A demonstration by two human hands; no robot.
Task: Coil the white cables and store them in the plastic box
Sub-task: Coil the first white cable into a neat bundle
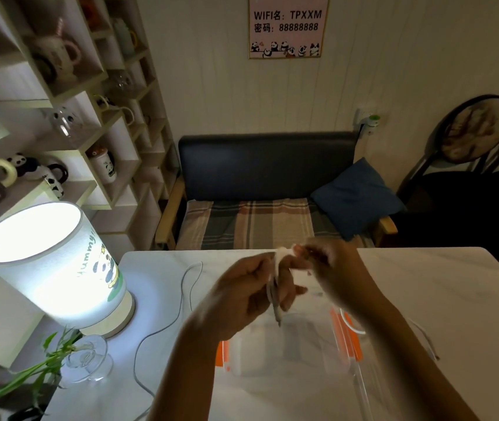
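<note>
Above the white table (424, 287) my left hand (251, 296) grips a bunched white cable (276, 268), whose loops hang down past my palm. My right hand (330, 262), blurred, pinches the top of the same cable next to my left fingers. Below both hands stands the clear plastic box (287, 357) with orange latches; what lies inside it I cannot tell. A second white cable (424, 338) lies on the table right of the box, its end near the edge of my right forearm.
A lit lamp (50, 262) stands at the table's left, its grey cord (163, 326) curling across the tabletop. A glass vase with green leaves (87, 360) sits in front of it. Behind the table are a sofa (266, 189) and chairs (467, 165).
</note>
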